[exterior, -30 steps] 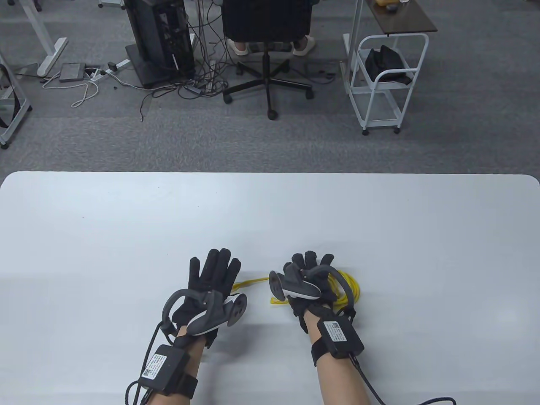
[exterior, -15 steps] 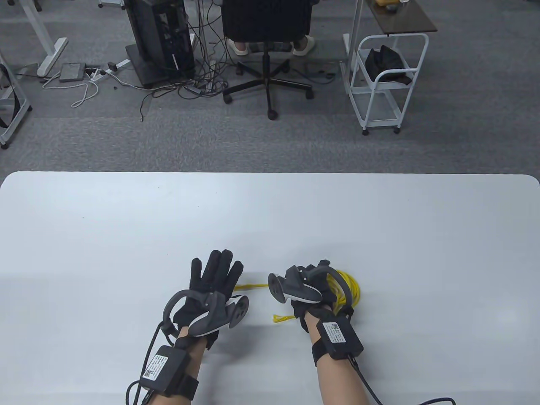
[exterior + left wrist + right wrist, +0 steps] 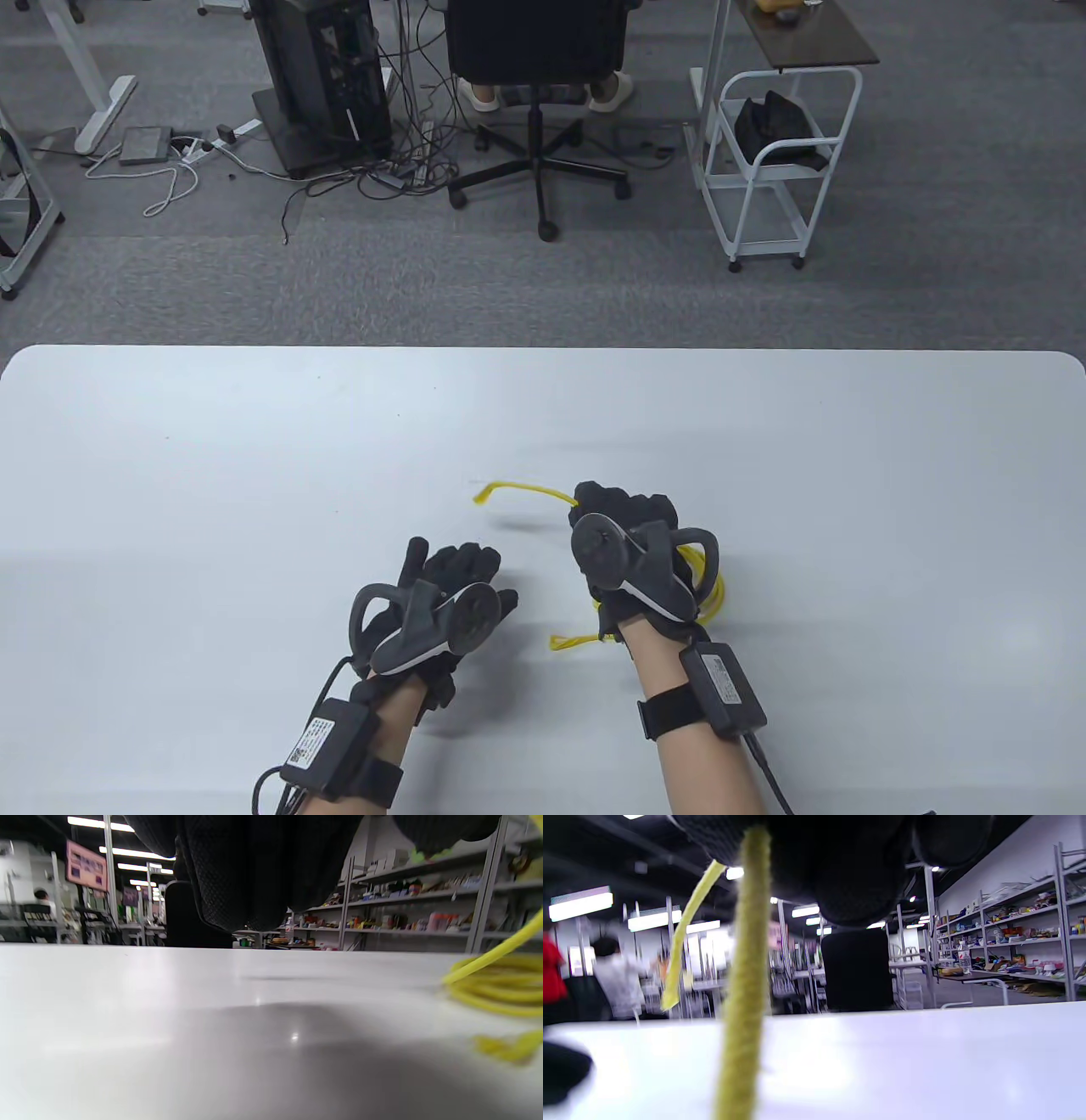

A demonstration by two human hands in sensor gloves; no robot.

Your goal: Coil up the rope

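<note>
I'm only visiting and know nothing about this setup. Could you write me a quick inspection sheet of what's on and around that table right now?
Surface: white table, smooth, with soft reflections.
Job's things: yellow rope, partly coiled under the right hand; one end sticks up in the air, the other end lies on the table.
Clutter: nothing seen on the table.
Hands: right hand grips the rope's raised end; left hand has curled fingers and holds no rope.
Cables: black leads run from both wrist units; loose wires on the floor.
Surroundings: office chair, white cart, computer tower, grey carpet.
</note>
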